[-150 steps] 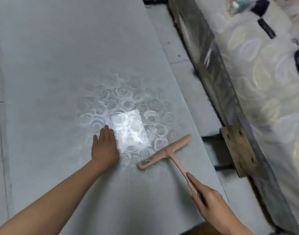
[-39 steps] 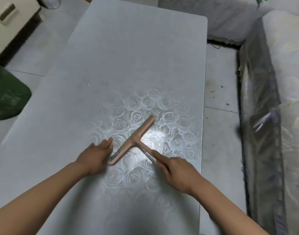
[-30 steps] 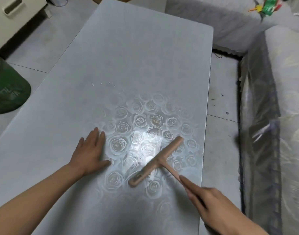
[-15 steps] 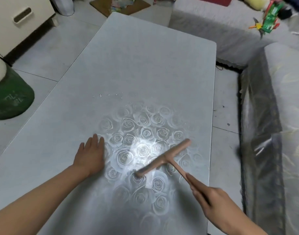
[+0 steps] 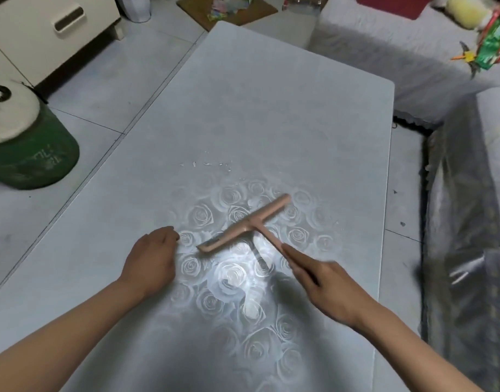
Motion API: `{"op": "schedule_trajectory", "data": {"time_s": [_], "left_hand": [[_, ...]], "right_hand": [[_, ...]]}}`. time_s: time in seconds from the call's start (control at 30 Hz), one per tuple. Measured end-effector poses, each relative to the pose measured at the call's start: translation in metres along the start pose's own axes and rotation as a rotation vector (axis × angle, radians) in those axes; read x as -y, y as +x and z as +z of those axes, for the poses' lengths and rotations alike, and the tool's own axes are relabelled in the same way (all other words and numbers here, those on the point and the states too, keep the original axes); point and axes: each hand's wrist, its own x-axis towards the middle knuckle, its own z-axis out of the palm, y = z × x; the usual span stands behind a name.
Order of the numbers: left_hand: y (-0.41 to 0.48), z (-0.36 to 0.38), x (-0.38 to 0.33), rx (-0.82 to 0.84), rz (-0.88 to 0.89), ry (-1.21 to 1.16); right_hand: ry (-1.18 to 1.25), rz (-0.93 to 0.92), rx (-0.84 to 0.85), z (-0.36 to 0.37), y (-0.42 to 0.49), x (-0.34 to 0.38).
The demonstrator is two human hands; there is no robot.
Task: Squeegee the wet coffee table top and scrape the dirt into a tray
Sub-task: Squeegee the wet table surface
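Observation:
A pink T-shaped squeegee lies with its blade on the grey, rose-patterned coffee table top. My right hand grips its handle, index finger stretched along it. My left hand rests on the table just left of the blade's near end, with the fingers curled under and holding nothing. A short line of white specks and droplets sits on the table beyond the squeegee. No tray is in view.
A green stool with a panda-face seat stands on the tiled floor at left. A cream cabinet is at far left. A plastic-covered sofa runs along the right, and a grey-covered seat holds toys at the far end.
The squeegee has been pushed forward and left across the table from near the right edge. My left hand's fingers, flat before, have curled in, and the blade's end now lies close beside it.

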Motion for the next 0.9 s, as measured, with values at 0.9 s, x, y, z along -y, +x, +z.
{"op": "schedule_trajectory", "data": {"time_s": [0.9], "left_hand": [[-0.037,0.006,0.089,0.186,-0.159,-0.038]], "right_hand": [[0.026,0.104,0.036,0.030,0.076,0.095]]}}
